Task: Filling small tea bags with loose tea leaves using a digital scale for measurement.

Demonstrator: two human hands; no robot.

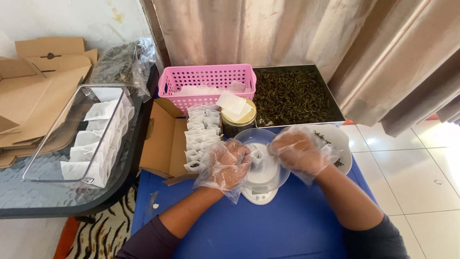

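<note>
Our left hand (225, 163) and right hand (299, 149), in clear gloves, both have a closed grip on a little white bag (258, 154) above the scale (261, 184).

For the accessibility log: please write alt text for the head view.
Two gloved hands, left hand and right hand, hold a small white tea bag over a white kitchen scale on a blue table. Behind stand a tray of dried leaves, a pink basket and rows of filled bags.
</note>
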